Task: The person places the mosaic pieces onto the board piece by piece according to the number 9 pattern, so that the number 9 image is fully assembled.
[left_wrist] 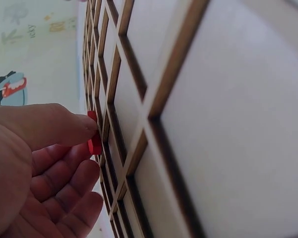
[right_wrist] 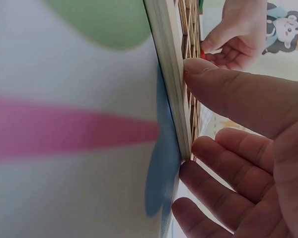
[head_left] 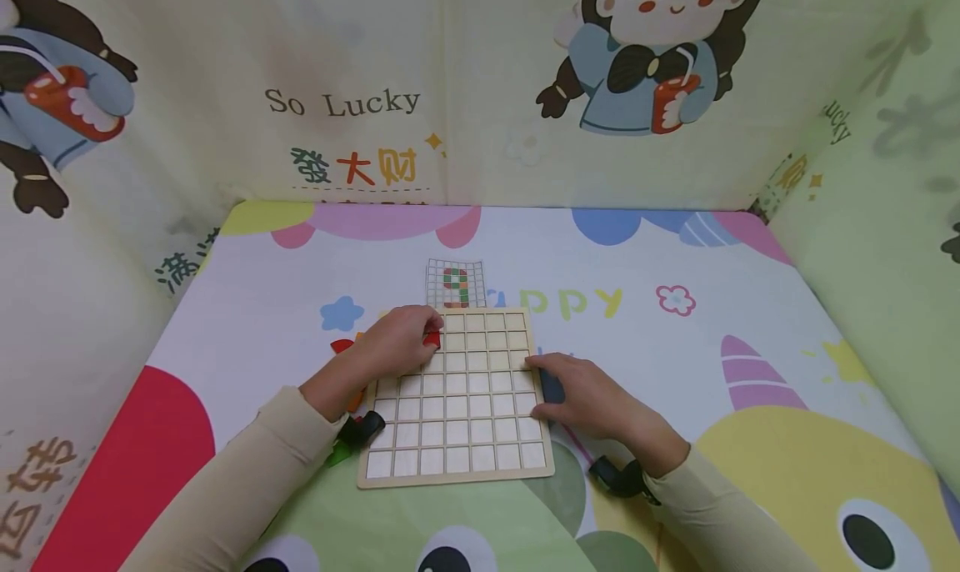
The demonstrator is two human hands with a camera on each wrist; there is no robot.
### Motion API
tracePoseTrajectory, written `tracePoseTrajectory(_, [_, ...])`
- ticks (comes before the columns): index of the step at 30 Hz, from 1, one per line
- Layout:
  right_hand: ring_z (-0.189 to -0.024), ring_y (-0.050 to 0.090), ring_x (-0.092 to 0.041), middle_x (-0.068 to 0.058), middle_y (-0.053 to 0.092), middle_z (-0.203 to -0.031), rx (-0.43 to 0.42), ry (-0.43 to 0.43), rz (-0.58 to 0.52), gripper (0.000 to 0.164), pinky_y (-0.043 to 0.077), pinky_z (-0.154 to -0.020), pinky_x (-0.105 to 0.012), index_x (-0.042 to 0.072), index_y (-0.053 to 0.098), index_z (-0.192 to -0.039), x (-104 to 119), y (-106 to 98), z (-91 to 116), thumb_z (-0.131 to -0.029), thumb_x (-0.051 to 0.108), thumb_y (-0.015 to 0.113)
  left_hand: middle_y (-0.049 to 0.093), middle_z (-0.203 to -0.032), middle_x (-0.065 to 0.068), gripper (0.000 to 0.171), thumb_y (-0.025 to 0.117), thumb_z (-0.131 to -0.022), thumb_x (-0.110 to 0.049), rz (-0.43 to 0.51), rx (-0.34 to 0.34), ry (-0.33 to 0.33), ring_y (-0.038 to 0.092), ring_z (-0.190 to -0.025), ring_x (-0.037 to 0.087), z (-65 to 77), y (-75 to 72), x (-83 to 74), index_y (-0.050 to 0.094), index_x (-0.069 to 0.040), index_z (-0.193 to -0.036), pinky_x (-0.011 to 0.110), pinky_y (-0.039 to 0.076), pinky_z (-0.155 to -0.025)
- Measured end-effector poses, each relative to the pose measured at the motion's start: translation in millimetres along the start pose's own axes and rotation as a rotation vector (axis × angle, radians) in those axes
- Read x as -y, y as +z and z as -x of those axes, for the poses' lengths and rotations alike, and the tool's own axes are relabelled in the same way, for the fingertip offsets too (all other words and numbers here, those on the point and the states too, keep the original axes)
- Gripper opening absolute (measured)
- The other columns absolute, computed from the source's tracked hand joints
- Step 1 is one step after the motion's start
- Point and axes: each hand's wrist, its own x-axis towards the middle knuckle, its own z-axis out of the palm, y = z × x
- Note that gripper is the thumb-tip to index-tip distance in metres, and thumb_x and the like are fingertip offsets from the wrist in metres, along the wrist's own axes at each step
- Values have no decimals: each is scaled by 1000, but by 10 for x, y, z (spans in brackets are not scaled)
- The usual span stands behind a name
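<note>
A wooden grid board [head_left: 457, 479] with rows of square cells lies flat on the table. Over its upper left cells, my left hand [head_left: 401, 338] pinches a small red tile [left_wrist: 94, 144] between thumb and fingers. In the left wrist view the tile stands on edge against the grid; whether it sits in a cell is hidden by the fingertips. My right hand [head_left: 581, 393] rests at the board's right side. The right wrist view shows its thumb [right_wrist: 213, 74] touching the rim, with loosely bent fingers [right_wrist: 228, 163] along the edge.
Just beyond the board lies a small gridded card [head_left: 455, 284] bearing a green, red and orange figure like a 9. Red and orange shapes [head_left: 355, 401] show beside the left forearm; I cannot tell print from pieces. A printed cloth [head_left: 262, 322] covers the table, with curtains around it.
</note>
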Motion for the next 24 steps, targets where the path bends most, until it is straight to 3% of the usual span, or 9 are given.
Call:
tracePoseTrajectory(17, [-127, 53, -36, -17, 57, -136, 5, 18, -9, 61, 43, -103, -51, 2, 54, -139, 19, -7, 12, -86, 19, 79, 64, -114, 9, 31, 65, -92, -5, 38, 25, 1, 57, -98, 23, 22, -10, -48, 63, -1, -123, 36, 53, -84])
tracePoseTrajectory(24, [-126, 53, -36, -16, 57, -136, 2, 17, -4, 60, 43, -102, -51, 4, 55, -139, 0, 9, 14, -86, 20, 79, 65, -117, 12, 32, 64, -92, -3, 47, 29, 40, 59, -103, 26, 23, -19, -21, 62, 1, -124, 39, 52, -89])
